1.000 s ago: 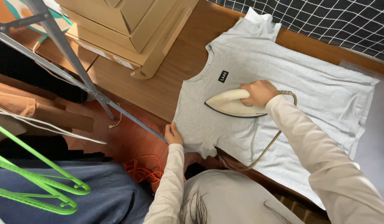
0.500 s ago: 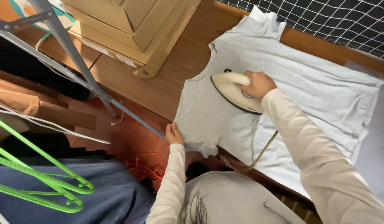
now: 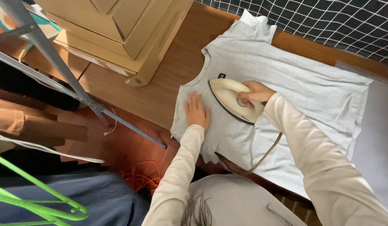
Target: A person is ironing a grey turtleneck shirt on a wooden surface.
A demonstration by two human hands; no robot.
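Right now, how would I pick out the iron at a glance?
Find the grey T-shirt spread flat on the wooden table. Near its neckline sits the cream iron, gripped by the right hand. It is the only hard, pointed thing on the cloth, trailing a braided cord.

Both arms wear long cream sleeves, loose and softly creased, cuffs ending at the wrists. The left hand [image 3: 197, 111] and right hand [image 3: 254, 93] are bare, without rings. At six o'clock, a matching pale top with stray dark hair strands.
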